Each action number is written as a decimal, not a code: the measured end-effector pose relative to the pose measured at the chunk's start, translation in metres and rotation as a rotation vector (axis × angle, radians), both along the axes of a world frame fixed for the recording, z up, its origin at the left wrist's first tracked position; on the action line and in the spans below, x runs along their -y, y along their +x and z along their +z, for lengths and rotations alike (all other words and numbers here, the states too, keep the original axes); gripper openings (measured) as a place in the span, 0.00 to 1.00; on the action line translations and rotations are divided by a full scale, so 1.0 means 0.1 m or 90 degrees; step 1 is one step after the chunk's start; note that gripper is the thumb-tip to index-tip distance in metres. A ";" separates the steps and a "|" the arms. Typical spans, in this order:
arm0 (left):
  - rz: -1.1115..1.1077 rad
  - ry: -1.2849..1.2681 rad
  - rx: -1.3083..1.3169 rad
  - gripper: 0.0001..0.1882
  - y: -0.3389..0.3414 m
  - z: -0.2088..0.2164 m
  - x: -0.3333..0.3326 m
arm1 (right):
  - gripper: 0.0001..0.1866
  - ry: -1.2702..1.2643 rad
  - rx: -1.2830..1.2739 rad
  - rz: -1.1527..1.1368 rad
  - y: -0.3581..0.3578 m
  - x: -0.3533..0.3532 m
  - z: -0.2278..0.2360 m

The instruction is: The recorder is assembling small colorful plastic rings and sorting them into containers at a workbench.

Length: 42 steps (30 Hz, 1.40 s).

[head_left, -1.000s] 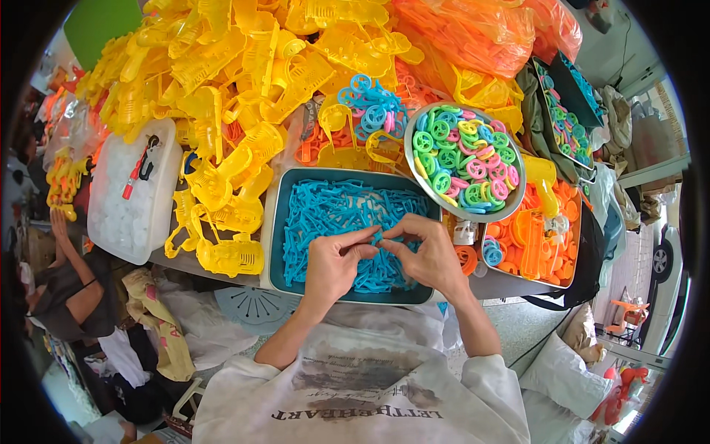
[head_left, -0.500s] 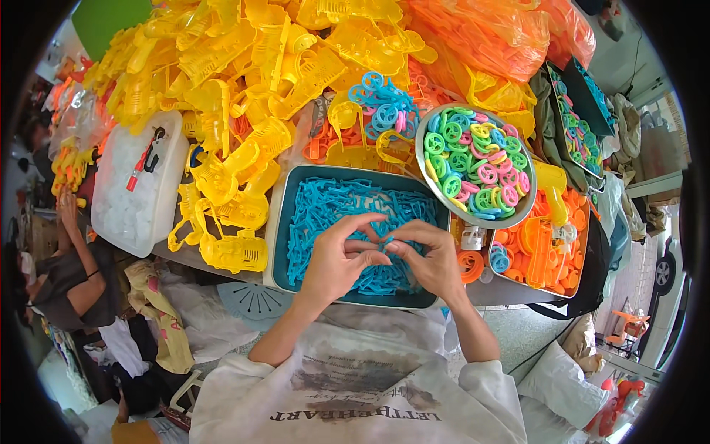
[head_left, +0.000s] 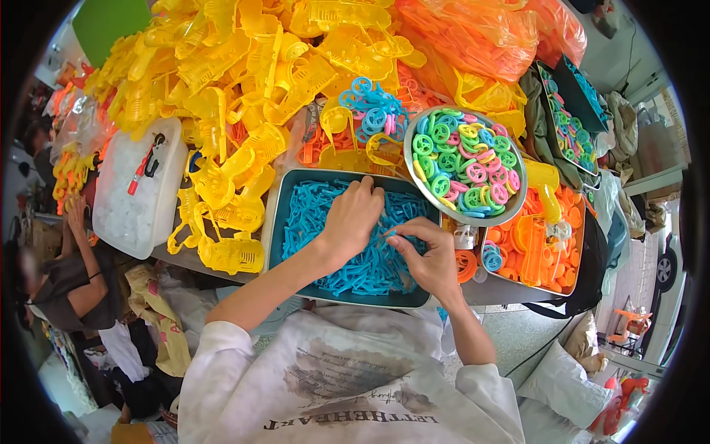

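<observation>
A dark teal tray (head_left: 276,255) in front of me holds a heap of small, thin blue plastic pieces (head_left: 314,214). My left hand (head_left: 353,216) is down over the far middle of the heap, back of the hand up. Its fingers are curled and closed, and whatever the fingertips grip is hidden. At the tray's right side my right hand (head_left: 430,259) pinches a small blue plastic piece (head_left: 392,233) between thumb and forefinger, above the heap. Just beyond that hand a round metal bowl (head_left: 411,164) overlaps the tray's far right corner, full of small wheel-shaped rings in several colours.
Yellow plastic shells (head_left: 222,66) pile up behind the tray. To the left stands a white tub (head_left: 111,222) with clear pieces and a red-handled tool. An orange-filled tray (head_left: 543,288) sits at right. A co-worker's hand (head_left: 75,211) shows far left.
My left hand has left my right hand and moved up and away into the blue heap, its fingers now curled down. My right hand stays nearly in place, still pinching.
</observation>
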State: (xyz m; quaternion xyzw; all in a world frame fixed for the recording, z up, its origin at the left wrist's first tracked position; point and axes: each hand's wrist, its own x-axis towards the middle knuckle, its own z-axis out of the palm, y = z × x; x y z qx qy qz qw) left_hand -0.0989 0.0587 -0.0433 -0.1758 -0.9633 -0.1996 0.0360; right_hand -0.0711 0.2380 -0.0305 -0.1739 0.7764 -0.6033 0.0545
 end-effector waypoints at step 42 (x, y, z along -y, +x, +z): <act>-0.021 0.679 0.209 0.10 0.46 0.20 0.12 | 0.08 -0.161 0.293 0.282 -0.19 -0.07 0.02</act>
